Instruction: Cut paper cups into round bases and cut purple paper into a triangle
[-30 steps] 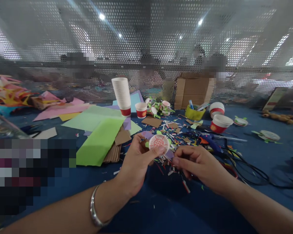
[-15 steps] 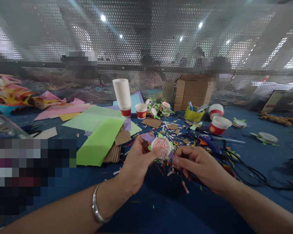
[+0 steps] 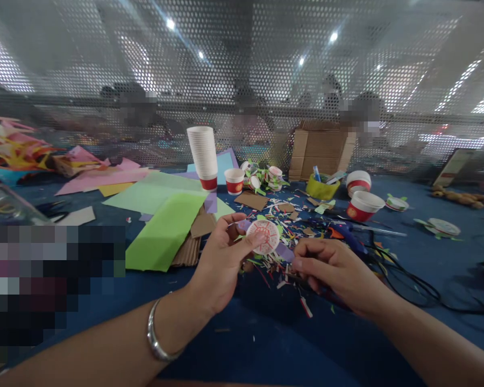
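My left hand [image 3: 221,263] is closed on a white paper disc [image 3: 265,237] with a red line pattern, thumb laid across its face. A purple paper strip [image 3: 284,251] shows at the disc's right edge, and more purple paper [image 3: 242,226] lies at its upper left by my left fingers. The strip's right end is pinched between thumb and forefinger of my right hand [image 3: 326,269]. Whether both purple parts are one strip behind the disc cannot be seen. Small paper scraps [image 3: 282,215] are scattered on the blue table beneath and beyond the hands.
Beyond stand a stack of paper cups [image 3: 204,156], a single cup [image 3: 234,181] and several paper turtles [image 3: 262,177]. Green paper sheets [image 3: 165,231] lie left. On the right are a blue glue gun [image 3: 350,236] with a black cable, a yellow holder [image 3: 321,188] and a white-and-red cup [image 3: 365,206].
My left hand and the disc have moved slightly left and up. My right hand has shifted a little right, and more of the purple strip shows between the hands.
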A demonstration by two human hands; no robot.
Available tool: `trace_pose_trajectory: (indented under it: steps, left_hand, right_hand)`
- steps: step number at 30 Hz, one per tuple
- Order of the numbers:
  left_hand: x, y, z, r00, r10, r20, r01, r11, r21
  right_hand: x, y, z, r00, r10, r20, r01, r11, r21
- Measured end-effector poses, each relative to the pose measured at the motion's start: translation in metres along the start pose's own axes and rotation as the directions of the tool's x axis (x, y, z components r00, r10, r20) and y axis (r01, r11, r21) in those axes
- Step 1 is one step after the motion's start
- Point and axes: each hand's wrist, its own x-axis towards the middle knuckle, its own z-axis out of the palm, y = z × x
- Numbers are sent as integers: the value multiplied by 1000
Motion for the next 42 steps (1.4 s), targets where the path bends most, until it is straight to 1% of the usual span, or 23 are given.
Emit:
trace_pose_trajectory:
  steps: [2, 6, 13, 19, 22, 25, 28, 31, 33, 34, 36, 38, 39, 40, 42]
  left_hand:
    - [0, 1, -1, 1000, 20, -11, -20, 1000, -1]
    - [-1, 0, 0, 1000, 28, -1, -28, 1000, -5]
    - [-5, -4, 1, 997, -55, 46, 53, 998, 46]
    - [3, 2, -3, 999, 25, -25, -25, 1000, -6]
    - [2, 1, -2, 1000, 1, 2, -1, 1000, -6]
    - [-2, -2, -1, 998, -49, 41, 47, 998, 38]
    - [-1, -2, -1, 999, -37, 26, 36, 999, 33]
    - [3, 1, -1, 1000, 11, -17, -11, 1000, 19]
    - [6, 2, -2, 998, 33, -45, -32, 999, 29]
    - [7, 2, -3, 998, 41, -57, -39, 999, 37]
    - [7, 0, -4, 996, 57, -65, -54, 997, 53]
    - [6, -3, -5, 996, 72, -59, -68, 995, 76]
    - [5, -5, -5, 996, 76, -50, -71, 994, 88]
    - [4, -7, -5, 997, 74, -36, -70, 992, 101]
    - [0, -10, -3, 997, 70, -14, -68, 990, 126]
  right_hand:
    - [0, 0, -1, 1000, 2, 6, -2, 1000, -6]
    - [0, 1, 0, 1000, 5, 12, -4, 1000, -17]
    - [1, 1, 1, 999, -20, 26, 21, 998, -62]
    - [0, 2, -1, 999, -25, 27, 27, 998, -62]
    - [0, 2, -1, 999, -20, 34, 22, 998, -55]
    - [0, 2, -2, 999, -22, 28, 24, 998, -65]
    - [0, 0, -3, 999, -19, 34, 22, 997, -74]
    - [1, -1, -4, 999, -24, 40, 28, 992, -125]
    - [0, -1, -6, 998, -68, 16, 70, 975, -209]
    - [0, -1, -7, 994, -109, -14, 101, 959, -266]
    - [0, 0, -7, 969, -221, -109, 163, 906, -390]
    - [-1, -1, -7, 913, -352, -207, 208, 837, -506]
    - [-1, -1, -6, 880, -414, -234, 227, 798, -559]
    - [-1, -1, -5, 848, -472, -243, 245, 754, -610]
    - [-2, -2, 0, 795, -571, -204, 286, 650, -704]
